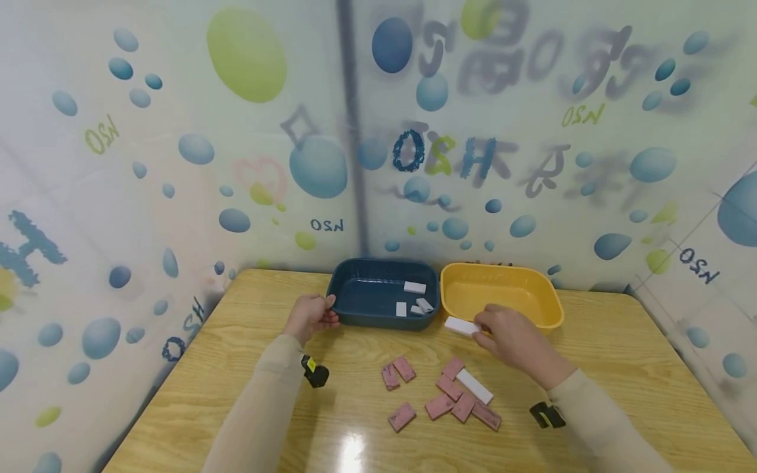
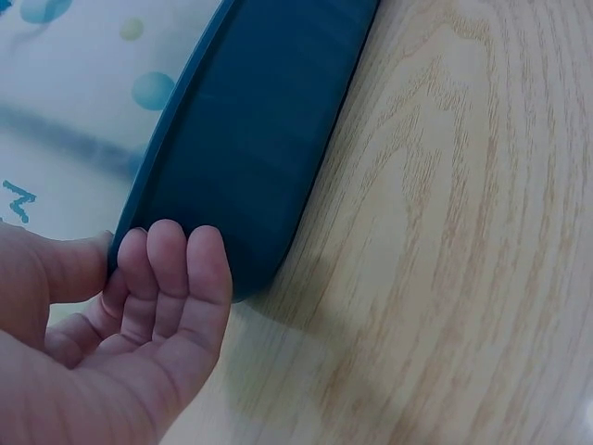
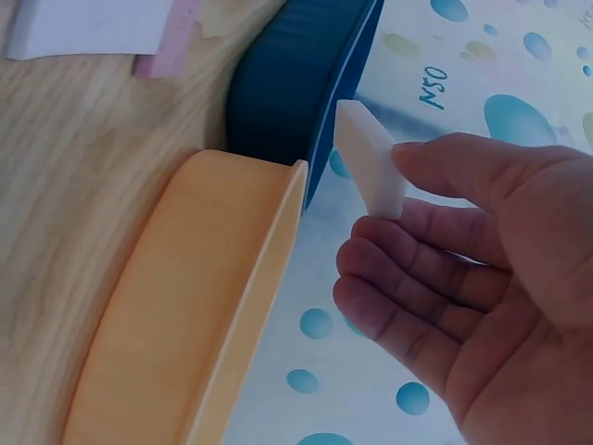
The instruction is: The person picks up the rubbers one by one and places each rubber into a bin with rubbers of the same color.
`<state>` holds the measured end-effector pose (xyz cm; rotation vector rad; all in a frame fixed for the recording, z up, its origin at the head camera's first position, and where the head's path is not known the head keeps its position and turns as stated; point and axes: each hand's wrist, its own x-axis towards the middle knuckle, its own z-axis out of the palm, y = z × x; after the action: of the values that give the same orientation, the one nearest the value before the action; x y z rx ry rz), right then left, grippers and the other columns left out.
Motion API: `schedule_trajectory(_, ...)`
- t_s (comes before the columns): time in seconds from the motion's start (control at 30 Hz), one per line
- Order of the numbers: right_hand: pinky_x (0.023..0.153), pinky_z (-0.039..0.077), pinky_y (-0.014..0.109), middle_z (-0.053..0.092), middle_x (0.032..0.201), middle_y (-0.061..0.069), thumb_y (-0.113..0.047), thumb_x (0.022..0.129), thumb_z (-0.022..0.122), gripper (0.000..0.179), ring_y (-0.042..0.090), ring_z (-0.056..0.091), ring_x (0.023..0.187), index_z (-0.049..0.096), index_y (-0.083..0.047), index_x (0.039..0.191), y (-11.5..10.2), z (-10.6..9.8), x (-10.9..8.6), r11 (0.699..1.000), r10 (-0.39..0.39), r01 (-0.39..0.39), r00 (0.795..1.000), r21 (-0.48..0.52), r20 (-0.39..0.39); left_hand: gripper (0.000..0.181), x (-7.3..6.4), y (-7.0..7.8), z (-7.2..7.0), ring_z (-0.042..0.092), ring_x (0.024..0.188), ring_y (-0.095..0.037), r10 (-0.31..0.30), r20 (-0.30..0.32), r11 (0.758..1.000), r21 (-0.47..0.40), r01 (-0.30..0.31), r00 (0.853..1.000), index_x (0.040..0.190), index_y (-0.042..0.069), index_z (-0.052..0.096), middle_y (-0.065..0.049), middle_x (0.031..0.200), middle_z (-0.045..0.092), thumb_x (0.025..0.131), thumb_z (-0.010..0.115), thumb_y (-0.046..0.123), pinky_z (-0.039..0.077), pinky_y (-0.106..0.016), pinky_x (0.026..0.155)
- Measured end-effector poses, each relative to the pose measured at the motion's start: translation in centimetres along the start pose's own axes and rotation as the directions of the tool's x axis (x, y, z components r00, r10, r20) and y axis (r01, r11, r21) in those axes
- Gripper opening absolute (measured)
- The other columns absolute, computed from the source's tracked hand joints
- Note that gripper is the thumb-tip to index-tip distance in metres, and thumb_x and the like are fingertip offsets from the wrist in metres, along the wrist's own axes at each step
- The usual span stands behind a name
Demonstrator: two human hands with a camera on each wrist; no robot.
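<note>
My left hand (image 1: 310,318) grips the left end of a dark blue plastic basin (image 1: 372,320). In the left wrist view its thumb lies at the basin's rim and the fingers curl against the outer wall. Between the thumb and fingers of my right hand (image 1: 516,336) is a small white rectangular block (image 3: 371,159), pinched at one end. This block is held up in front of the yellow basin (image 1: 481,295), near where the two basins meet. Several white pieces (image 1: 414,288) lie inside the blue basin, toward its right side.
Several pinkish-brown rectangular blocks (image 1: 403,416) are scattered on the wooden table (image 1: 331,407) in front of the basins. Another white block (image 1: 474,386) lies among the right-hand cluster. Behind the basins hangs a patterned curtain (image 1: 266,210), close to the table's back edge.
</note>
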<state>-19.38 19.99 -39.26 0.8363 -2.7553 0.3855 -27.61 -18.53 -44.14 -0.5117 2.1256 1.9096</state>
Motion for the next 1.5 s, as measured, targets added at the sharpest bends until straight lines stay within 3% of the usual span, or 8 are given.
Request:
schedule_trajectory(0.3, 0.057, 0.043, 0.025, 0.052, 0.074, -0.001, -0.01, 0.09, 0.078, 0.012, 0.009, 0.044, 0.063, 0.069, -0.008, 0.083, -0.4, -0.6, 1.3, 1.0, 0.0, 0.0, 1.0, -0.015, 0.002, 0.022, -0.1, -0.1, -0.1, 0.061, 0.071, -0.02, 0.004, 0.001, 1.0, 0.002, -0.004, 1.0, 0.111, -0.008, 0.055, -0.009, 0.079, 0.055, 0.109, 0.051, 0.013, 0.061, -0.04, 0.085)
schedule_trajectory(0.6, 0.059, 0.044, 0.025, 0.057, 0.077, 0.003, -0.011, 0.092, 0.077, 0.008, 0.011, 0.045, 0.063, 0.072, -0.007, 0.088, -0.8, -1.0, 2.7, 1.0, 0.022, -0.022, 0.999, -0.007, 0.036, 0.021, -0.5, 0.0, 0.0, 0.062, 0.071, -0.02, 0.012, 0.016, 1.0, -0.005, -0.012, 1.0, 0.106, -0.007, 0.056, -0.009, 0.079, 0.055, 0.109, 0.05, 0.013, 0.061, -0.037, 0.08)
schedule_trajectory(0.87, 0.059, 0.046, 0.026, 0.058, 0.079, 0.005, -0.01, 0.092, 0.076, 0.006, 0.012, 0.046, 0.063, 0.072, -0.005, 0.09, -0.4, -0.6, 3.8, 1.0, -0.009, 0.009, 1.0, -0.019, 0.012, 0.022, 0.0, -0.4, -0.1, 0.061, 0.07, -0.02, 0.012, 0.01, 1.0, -0.003, -0.012, 1.0, 0.11, -0.009, 0.054, -0.009, 0.079, 0.054, 0.109, 0.051, 0.013, 0.06, -0.043, 0.087)
schedule_trajectory(1.5, 0.07, 0.053, 0.032, 0.059, 0.082, 0.002, -0.014, 0.096, 0.073, 0.009, 0.016, 0.052, 0.07, 0.073, -0.006, 0.095, -0.2, 0.8, 6.3, 1.0, 0.013, -0.012, 0.998, -0.026, 0.059, 0.021, 0.0, -0.2, 0.0, 0.061, 0.07, -0.02, 0.007, -0.006, 1.0, -0.001, -0.007, 1.0, 0.109, -0.008, 0.055, -0.009, 0.079, 0.055, 0.109, 0.052, 0.013, 0.061, -0.04, 0.082)
